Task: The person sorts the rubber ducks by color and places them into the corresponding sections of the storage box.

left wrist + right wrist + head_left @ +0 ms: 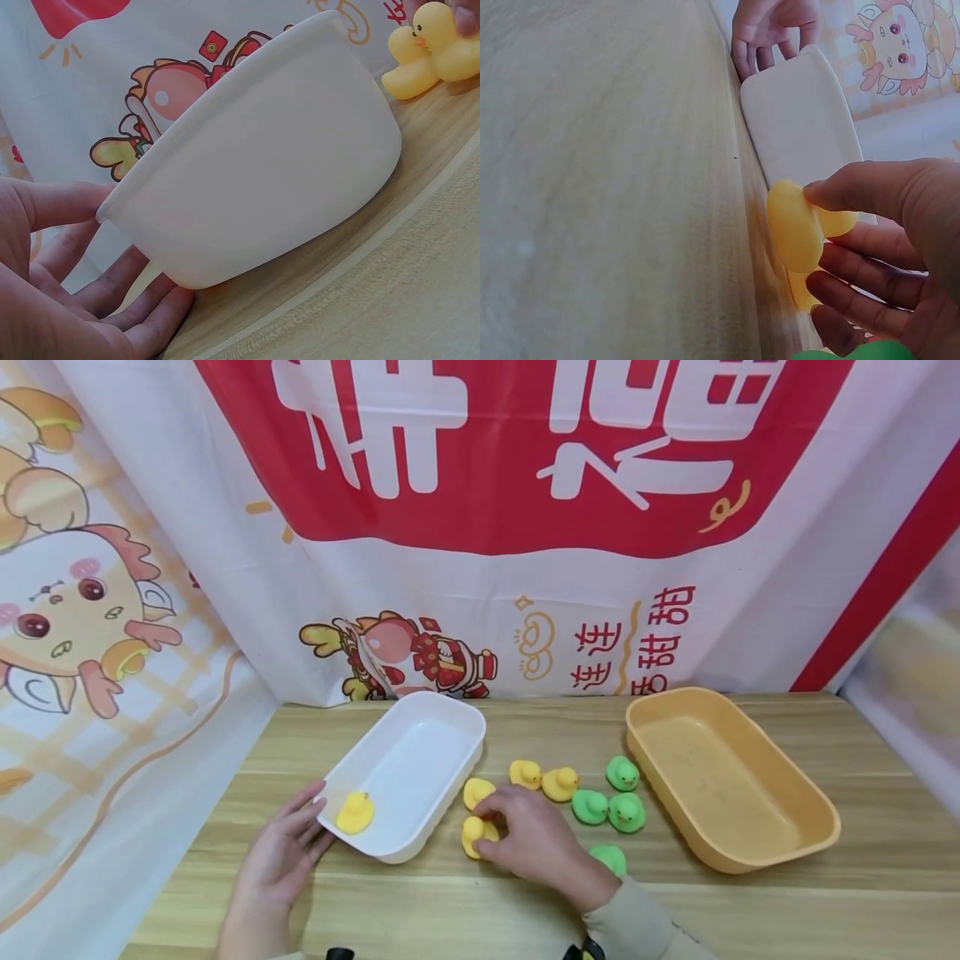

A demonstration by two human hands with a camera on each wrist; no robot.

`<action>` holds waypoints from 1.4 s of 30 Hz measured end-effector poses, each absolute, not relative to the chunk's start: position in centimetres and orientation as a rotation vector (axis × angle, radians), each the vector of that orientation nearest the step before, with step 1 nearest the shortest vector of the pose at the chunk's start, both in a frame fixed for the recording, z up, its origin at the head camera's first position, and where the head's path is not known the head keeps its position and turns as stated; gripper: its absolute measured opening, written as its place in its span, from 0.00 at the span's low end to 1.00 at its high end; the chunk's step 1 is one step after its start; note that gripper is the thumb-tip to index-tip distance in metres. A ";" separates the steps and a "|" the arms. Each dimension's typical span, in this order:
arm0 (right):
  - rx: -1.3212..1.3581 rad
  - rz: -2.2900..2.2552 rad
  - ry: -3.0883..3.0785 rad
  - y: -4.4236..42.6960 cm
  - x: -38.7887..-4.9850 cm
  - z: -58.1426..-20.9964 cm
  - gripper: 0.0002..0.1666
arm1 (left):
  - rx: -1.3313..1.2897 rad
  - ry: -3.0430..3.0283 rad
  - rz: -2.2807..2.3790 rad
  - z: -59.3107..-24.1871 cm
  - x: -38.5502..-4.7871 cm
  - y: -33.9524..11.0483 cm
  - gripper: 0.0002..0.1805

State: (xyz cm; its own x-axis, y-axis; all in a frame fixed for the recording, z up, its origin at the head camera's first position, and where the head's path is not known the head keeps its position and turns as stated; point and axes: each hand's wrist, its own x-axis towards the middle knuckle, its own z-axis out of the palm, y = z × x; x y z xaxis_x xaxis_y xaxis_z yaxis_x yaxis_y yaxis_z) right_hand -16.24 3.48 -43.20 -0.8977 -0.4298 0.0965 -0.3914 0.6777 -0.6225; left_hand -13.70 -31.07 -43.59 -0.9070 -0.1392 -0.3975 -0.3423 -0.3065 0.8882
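Ducks are nine in total: five are yellow and four are green. One yellow duck lies in the near end of the white tub, at left; the other four yellow ones are to the right of this tub. The green ducks are farther right, near the orange tub. Tubs are two, both deep and with rounded corners, and they look like smooth plastic. The ducks are rounded, with a soft, matt surface. The table shows pale wood grain, and the printed cloth behind it has soft folds.

The right hand pinches the nearest yellow duck between thumb and fingers; I cannot tell if this duck touches the table. The left hand has its fingers loosely extended, with tips against the near left corner of the white tub.

The nearest green duck is partly hidden by the right arm. Large characters on the cloth are cut off at the far edge. Two dark objects at the near edge are hard to make out.
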 end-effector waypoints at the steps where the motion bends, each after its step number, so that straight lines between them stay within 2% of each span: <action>1: -0.687 -1.037 2.824 3.5 -16.2 -43.2 0.18 | -0.621 1.767 2.358 -43.6 -13.7 -31.1 0.15; 16: -0.618 -1.384 2.666 4.4 -16.4 -42.5 0.16 | -0.630 1.774 2.354 -43.6 -13.7 -30.9 0.15; 23: -0.510 -1.577 2.570 4.9 -16.5 -42.0 0.15 | -0.640 1.771 2.363 -43.4 -13.6 -30.8 0.15; 30: -0.397 -1.825 2.349 5.6 -16.7 -41.2 0.19 | -0.642 1.769 2.363 -43.4 -13.6 -30.8 0.15; 42: -0.178 -1.891 2.331 6.6 -17.4 -40.1 0.19 | -0.634 1.768 2.369 -43.4 -13.5 -30.8 0.15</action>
